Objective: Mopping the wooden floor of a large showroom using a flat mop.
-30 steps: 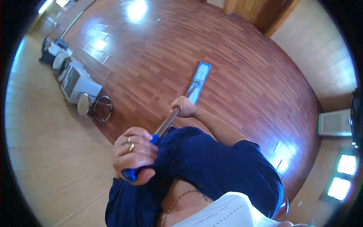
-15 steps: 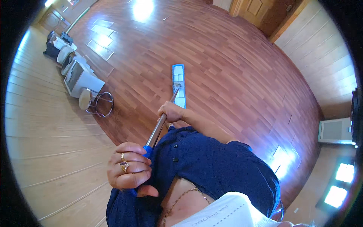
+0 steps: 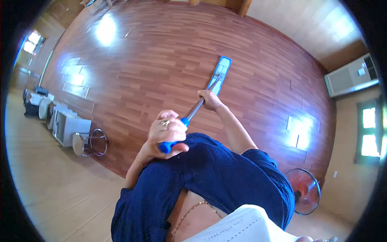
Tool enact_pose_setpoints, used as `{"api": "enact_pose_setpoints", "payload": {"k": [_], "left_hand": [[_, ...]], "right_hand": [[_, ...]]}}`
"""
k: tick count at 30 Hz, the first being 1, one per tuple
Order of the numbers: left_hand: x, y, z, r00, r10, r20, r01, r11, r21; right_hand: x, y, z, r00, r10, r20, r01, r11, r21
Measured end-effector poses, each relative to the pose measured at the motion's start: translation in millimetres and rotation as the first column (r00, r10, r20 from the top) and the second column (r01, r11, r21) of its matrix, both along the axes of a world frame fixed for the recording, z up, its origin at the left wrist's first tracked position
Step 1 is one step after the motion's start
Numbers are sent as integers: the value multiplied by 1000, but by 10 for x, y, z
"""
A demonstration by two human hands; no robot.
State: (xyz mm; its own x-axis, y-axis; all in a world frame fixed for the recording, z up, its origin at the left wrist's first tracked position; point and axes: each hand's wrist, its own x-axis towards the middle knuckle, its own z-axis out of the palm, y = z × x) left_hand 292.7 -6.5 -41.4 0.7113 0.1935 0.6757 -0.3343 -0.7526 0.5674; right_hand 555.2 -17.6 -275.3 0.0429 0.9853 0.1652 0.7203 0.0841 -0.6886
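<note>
Left hand [image 3: 166, 132] clasps flat mop's [image 3: 220, 71] blue grip [image 3: 165, 147], right hand [image 3: 210, 99] its pole [image 3: 195, 109].
Round stool [image 3: 78, 144] stands to their left, electric fan [image 3: 305, 190] right.

Grey capital lettering [image 3: 224, 231] runs across the white face mask [image 3: 248, 213], below and right of the left hand [image 3: 167, 131]. A dotted row [image 3: 244, 229] is printed alongside.
</note>
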Motion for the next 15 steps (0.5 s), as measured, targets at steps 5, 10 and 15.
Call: {"api": "enact_pose_setpoints", "payload": {"k": [5, 10, 15], "left_hand": [[726, -34, -456, 967, -223, -122, 207, 969, -132], [995, -116, -749, 890, -393, -232, 335, 908, -252], [1055, -136, -691, 876, -449, -174, 369, 858, -357]], "right_hand": [[914, -556, -717, 873, -428, -232, 415, 904, -102], [1304, -956, -960, 744, -577, -338, 510, 816, -271], [1334, -1452, -1052, 840, -530, 118, 520, 848, 104]]}}
